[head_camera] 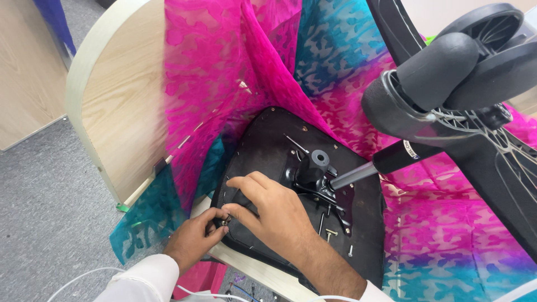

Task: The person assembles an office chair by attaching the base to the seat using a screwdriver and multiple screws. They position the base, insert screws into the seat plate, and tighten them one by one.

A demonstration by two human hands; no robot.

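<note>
The seat point(268, 145) lies upside down on the pink-and-teal cloth point(224, 72), its near edge hidden by both hands. The left hand point(193, 237) and right hand point(268, 210) pinch a small metal fastener point(225, 220) at the seat's left rim — mostly covered, type indeterminate. Loose bolts point(330, 232) lie beside the mechanism point(316, 173). The base point(470, 72) is cut off at right.

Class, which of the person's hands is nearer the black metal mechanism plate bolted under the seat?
Right. The right hand rests on the seat beside the black metal mechanism plate; the left hand is farther off, at the seat's edge.
</note>
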